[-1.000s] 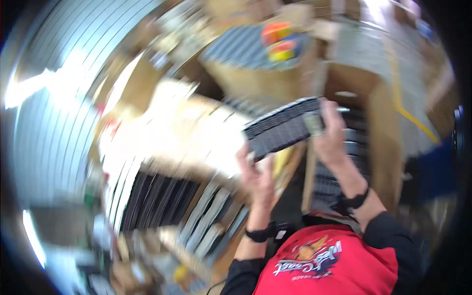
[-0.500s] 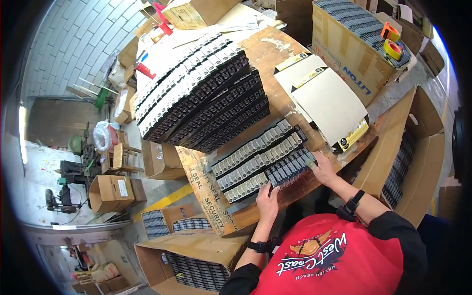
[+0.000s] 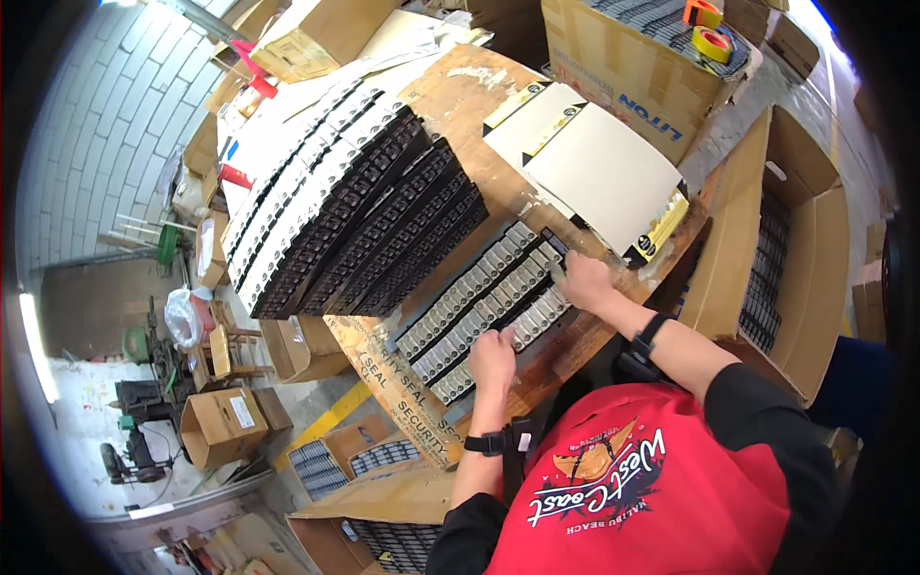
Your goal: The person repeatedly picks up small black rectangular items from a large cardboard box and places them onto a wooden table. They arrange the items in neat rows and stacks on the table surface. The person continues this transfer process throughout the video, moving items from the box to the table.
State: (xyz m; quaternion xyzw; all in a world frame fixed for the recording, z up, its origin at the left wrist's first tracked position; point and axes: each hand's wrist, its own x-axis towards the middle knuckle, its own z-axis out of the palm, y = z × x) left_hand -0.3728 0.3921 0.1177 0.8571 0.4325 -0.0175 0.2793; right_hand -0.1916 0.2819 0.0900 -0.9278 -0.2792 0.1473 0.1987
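Three rows of small silver-topped black boxes (image 3: 484, 300) lie side by side on the wooden table's near part. My left hand (image 3: 493, 360) rests on the nearest row around its middle, fingers curled and partly hidden from above. At the right end of that row, my right hand (image 3: 585, 280) bends its fingers against the last boxes (image 3: 541, 319). Between my two hands, the boxes of this row show their pale faces upward. A tall stack of similar boxes (image 3: 355, 206) stands behind, to the left.
White cardboard sheets with yellow-black edges (image 3: 604, 177) lie right of the rows. Open cartons (image 3: 815, 230) holding boxes stand right, and another carton (image 3: 383, 498) sits below left. Tape rolls (image 3: 712, 43) top a large carton (image 3: 632, 81). Printed tape (image 3: 407, 407) covers the table's corner.
The dark-sided group of boxes between my hands has turned, so pale faces now point up in the nearest row. The head view has shifted, moving the scene leftward.
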